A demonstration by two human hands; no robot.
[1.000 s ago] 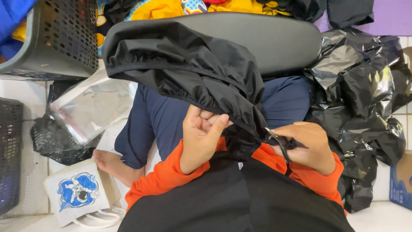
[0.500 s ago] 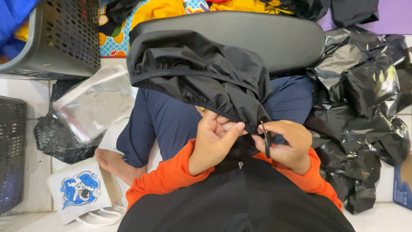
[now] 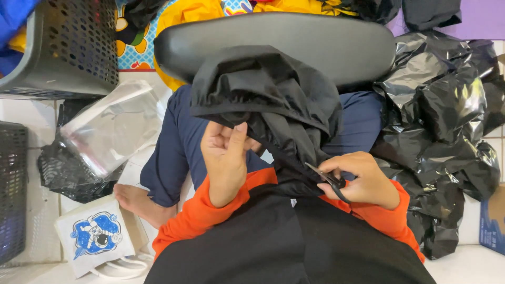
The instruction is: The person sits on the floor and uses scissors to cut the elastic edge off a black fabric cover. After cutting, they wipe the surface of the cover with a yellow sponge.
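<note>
A bunched black garment (image 3: 268,97) lies over my lap, on dark blue trousers (image 3: 179,147). My left hand (image 3: 227,160) grips a fold of its lower edge, fingers curled into the fabric. My right hand (image 3: 363,181) holds small black scissors (image 3: 327,179), blades pointing up-left at the cloth close to my body. Both sleeves are orange. The blade tips are partly lost against the black fabric.
A black padded seat (image 3: 273,39) stands ahead of my knees. Crumpled black plastic bags (image 3: 452,121) pile at the right. At left are a dark perforated basket (image 3: 68,47), a clear plastic bag (image 3: 105,131) and a white bag with a blue print (image 3: 94,239). My bare foot (image 3: 139,202) rests on the tiled floor.
The garment has shifted to the right and bunched tighter. My hands moved apart: the left slid left along the fabric, the right drew back to the right with the scissors.
</note>
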